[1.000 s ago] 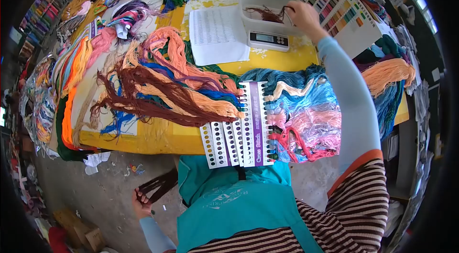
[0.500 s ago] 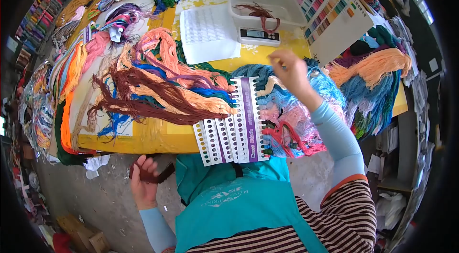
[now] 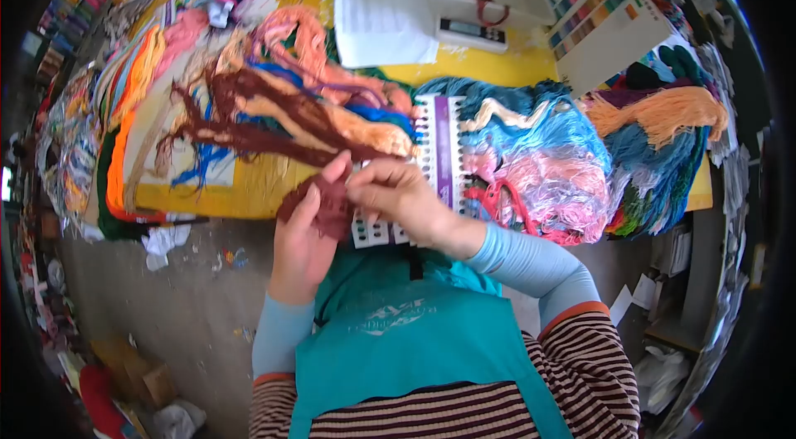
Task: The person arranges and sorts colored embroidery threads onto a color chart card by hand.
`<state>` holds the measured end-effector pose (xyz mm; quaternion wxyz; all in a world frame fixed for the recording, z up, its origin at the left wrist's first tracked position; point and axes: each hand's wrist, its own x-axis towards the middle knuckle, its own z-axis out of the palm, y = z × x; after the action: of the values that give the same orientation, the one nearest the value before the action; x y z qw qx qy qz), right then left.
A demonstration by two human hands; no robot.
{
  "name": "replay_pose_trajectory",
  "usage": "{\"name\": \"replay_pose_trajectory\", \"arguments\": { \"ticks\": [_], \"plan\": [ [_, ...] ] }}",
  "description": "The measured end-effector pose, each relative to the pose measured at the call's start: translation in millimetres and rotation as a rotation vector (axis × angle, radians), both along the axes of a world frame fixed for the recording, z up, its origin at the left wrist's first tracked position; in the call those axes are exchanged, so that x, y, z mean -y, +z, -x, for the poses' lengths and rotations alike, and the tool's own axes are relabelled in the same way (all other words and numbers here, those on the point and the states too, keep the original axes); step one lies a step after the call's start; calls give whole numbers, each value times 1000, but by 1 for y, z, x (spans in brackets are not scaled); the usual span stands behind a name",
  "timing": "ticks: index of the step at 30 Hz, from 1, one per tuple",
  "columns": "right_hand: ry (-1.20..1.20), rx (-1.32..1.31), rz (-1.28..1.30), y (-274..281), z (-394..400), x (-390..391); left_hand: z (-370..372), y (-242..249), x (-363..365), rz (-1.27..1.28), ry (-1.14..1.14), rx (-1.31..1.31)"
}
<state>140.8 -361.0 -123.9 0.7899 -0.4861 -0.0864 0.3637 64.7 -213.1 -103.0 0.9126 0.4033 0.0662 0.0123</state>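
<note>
A bundle of dark red-brown thread (image 3: 330,208) is gripped in my left hand (image 3: 305,244), in front of the table's near edge. My right hand (image 3: 406,200) meets it from the right, fingertips pinched at the bundle's upper right; what they hold, if anything, is too small to make out. Behind my hands lie white punched thread cards (image 3: 442,149), one with a purple stripe. Brown and peach skeins (image 3: 282,120) run from the cards to the left, and blue and pink skeins (image 3: 539,161) spread to the right.
A clear plastic tray (image 3: 531,4) holding reddish thread stands at the back beside a digital scale (image 3: 473,34). Printed paper (image 3: 385,20) lies left of it, and a colour chart (image 3: 613,41) stands to the right. Orange skeins (image 3: 123,153) hang at the table's left.
My left hand has risen from below the table edge with the brown bundle. My right hand has come down and left to meet it. The view has shifted, with the table higher in the picture.
</note>
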Motion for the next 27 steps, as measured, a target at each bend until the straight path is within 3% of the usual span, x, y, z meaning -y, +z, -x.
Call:
{"name": "replay_pose_trajectory", "arguments": {
  "ticks": [3, 11, 13, 21, 24, 27],
  "plan": [
    [-30, -120, 21, 3, -2, 2, -1, -9, -4, 54, 30, -32],
    [-81, 16, 35, 3, -1, 0, -8, -16, 2, -142, 115, -20],
    [-70, -187, -26, 3, -5, 1, -8, -16, 2, -138, 109, -22],
    [-8, -318, -188, -5, -12, 3, -7, -9, -3, -73, 57, -14],
    [80, -303, -186, -4, -18, 4, -7, -15, -9, -30, 59, -9],
    [142, 23, 88, 10, -20, 2, -6, -15, -11, -2, 5, -19]
  ]
}}
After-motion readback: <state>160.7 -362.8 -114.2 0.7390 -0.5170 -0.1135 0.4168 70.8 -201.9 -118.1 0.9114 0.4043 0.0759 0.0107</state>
